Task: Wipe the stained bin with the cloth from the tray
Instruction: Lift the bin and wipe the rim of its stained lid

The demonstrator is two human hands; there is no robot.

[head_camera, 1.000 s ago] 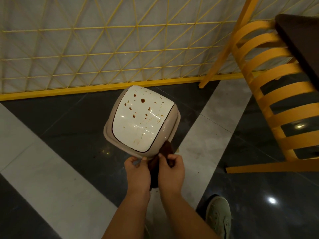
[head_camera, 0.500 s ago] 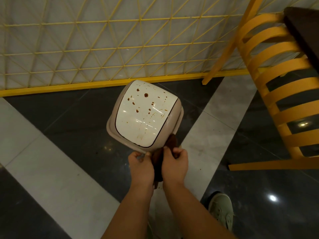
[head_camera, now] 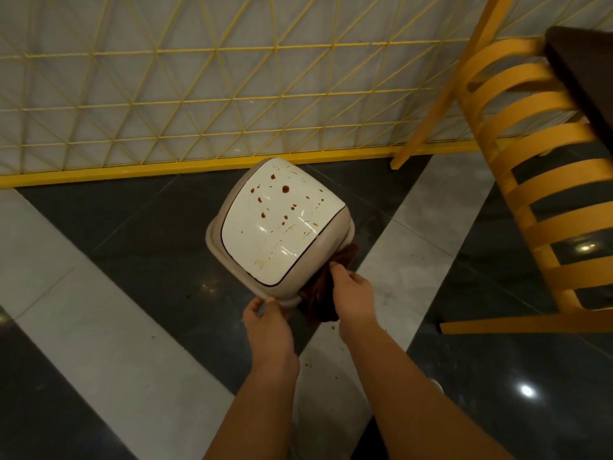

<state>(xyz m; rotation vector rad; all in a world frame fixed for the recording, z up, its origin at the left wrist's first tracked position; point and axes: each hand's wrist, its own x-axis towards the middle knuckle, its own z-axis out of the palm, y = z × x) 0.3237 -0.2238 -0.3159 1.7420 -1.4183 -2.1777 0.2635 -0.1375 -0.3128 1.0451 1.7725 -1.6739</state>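
Tiled floor: stained bin; left hand pinching near rim, steadying; right hand closed on cloth, poised for wiping

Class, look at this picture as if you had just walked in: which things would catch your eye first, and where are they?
First the white bin lid in the middle, spattered with brown stains. Just below it, the left hand grips the bin's near edge while the right hand presses a dark brown cloth against its side. At the right stands a bright yellow slatted chair.
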